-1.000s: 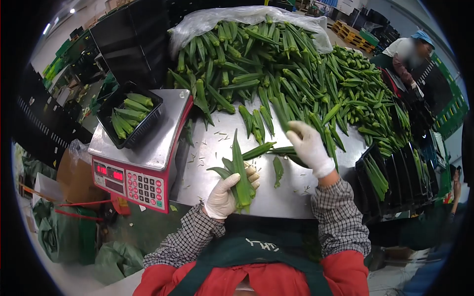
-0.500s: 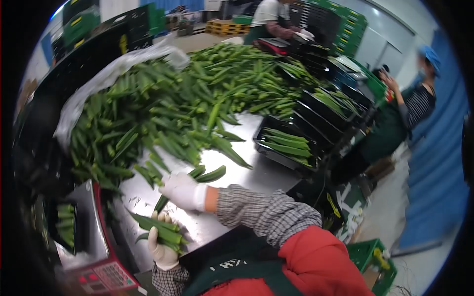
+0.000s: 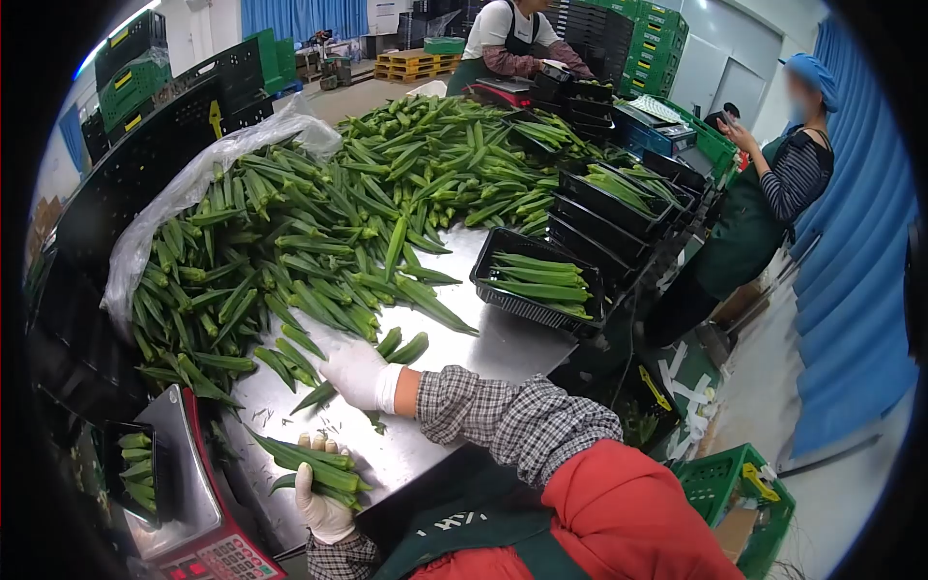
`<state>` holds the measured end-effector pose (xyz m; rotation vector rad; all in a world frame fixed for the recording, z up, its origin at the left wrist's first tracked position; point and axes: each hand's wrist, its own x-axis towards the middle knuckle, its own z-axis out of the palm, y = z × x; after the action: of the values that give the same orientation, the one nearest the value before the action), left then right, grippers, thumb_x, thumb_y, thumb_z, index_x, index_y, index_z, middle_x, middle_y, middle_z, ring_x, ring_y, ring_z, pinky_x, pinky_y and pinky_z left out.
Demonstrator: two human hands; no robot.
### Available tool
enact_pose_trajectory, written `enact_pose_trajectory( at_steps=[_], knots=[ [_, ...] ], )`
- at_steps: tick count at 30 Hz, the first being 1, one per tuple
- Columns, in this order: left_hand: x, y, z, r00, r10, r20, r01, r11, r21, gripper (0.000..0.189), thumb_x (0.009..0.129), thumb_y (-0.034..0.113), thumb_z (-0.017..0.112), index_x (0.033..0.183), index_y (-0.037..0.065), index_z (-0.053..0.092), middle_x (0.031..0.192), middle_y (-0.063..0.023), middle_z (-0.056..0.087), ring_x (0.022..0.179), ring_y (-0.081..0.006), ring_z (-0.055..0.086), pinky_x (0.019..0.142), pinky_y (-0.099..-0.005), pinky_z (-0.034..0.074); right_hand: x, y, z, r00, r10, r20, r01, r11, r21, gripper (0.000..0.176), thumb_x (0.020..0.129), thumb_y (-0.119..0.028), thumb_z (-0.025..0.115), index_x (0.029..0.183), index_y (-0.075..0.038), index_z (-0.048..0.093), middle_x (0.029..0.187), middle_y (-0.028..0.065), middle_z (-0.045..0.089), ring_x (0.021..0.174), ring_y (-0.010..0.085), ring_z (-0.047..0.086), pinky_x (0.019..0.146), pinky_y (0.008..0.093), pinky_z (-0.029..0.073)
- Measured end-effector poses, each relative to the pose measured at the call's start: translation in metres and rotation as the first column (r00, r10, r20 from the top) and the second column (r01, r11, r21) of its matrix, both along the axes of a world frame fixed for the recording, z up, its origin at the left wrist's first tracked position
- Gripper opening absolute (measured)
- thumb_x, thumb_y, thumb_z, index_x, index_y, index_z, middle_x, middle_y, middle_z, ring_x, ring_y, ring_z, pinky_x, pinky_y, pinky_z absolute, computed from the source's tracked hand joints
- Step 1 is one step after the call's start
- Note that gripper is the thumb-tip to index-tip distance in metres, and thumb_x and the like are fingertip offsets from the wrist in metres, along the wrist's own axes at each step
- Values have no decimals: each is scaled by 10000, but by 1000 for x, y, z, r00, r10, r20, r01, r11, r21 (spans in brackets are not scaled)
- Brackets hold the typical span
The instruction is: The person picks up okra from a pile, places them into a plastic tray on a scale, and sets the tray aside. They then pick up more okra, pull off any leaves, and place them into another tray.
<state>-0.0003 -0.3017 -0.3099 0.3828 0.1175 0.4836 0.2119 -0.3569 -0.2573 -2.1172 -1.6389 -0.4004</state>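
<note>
My left hand (image 3: 324, 503), in a pale glove, is closed around a small bunch of green okra (image 3: 314, 466) low over the near side of the metal table. The thumb lies across the front of the pods and the fingertips show behind them. My right hand (image 3: 360, 375), in a white glove, is back-up over the metal with its fingers toward the near edge of the okra pile (image 3: 319, 232). A loose okra pod (image 3: 317, 396) pokes out beside its palm, and more pods lie around the fingers. Its fingertips are smeared, so I cannot tell whether they grip a pod.
A black tray (image 3: 537, 286) with a row of okra stands right of the pile, near more stacked trays. At the left, a scale (image 3: 188, 483) carries another okra tray (image 3: 137, 469). A plastic sheet (image 3: 198, 174) edges the pile. Two people (image 3: 503, 43) (image 3: 764, 193) stand beyond.
The view has shifted slightly and become sharper. My left hand still holds the okra bunch; my right hand stays at the pile's near edge. The far person's hands have moved closer to the trays.
</note>
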Motion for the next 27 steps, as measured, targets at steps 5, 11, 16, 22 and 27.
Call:
enact_pose_trajectory(
  at_steps=[5, 11, 16, 22, 27],
  knots=[
    [0, -3, 5, 999, 18, -34, -18, 1000, 7, 466, 885, 121, 563, 1315, 26, 412, 1192, -133, 532, 1076, -250, 531, 972, -457, 427, 1, 9, -16, 991, -50, 125, 52, 999, -14, 789, 710, -43, 606, 1429, -75, 282, 1504, 227, 104, 1236, 356, 442, 1014, 381, 399],
    [1, -3, 4, 999, 34, -42, -34, 999, 15, 468, 884, 127, 562, 1318, 32, 413, 1175, -130, 541, 1062, -249, 535, 957, -454, 430, 0, -7, 15, 984, -7, -179, 39, 984, 174, 163, 810, -150, 589, 917, -32, 558, 959, 145, 571, 923, 320, 578, 753, 426, 473],
    [0, -1, 1, 1000, 12, -28, -12, 1000, 15, 467, 896, 131, 543, 1331, 36, 402, 1201, -142, 542, 1093, -264, 534, 975, -467, 425, -11, -53, 25, 858, 128, -497, 23, 958, 285, 178, 832, -155, 596, 949, -26, 556, 837, 150, 587, 759, 332, 598, 689, 400, 491],
    [-3, 2, -5, 1000, 4, -21, -3, 1000, 26, 486, 921, 136, 506, 1376, 47, 360, 1281, -167, 518, 1141, -276, 538, 1001, -473, 413, -17, -135, 0, 668, -27, -744, 212, 965, 155, 168, 852, -163, 577, 956, -31, 572, 788, 119, 599, 703, 249, 609, 661, 343, 496],
    [-4, 7, -10, 999, -40, -3, 40, 997, 69, 468, 936, 158, 508, 1369, 39, 376, 1271, -153, 539, 1153, -259, 541, 996, -475, 433, -26, -159, -28, 513, -27, -858, 350, 919, 180, 148, 873, -124, 588, 976, -18, 575, 800, 64, 570, 688, 122, 562, 665, 263, 481]
  ],
)
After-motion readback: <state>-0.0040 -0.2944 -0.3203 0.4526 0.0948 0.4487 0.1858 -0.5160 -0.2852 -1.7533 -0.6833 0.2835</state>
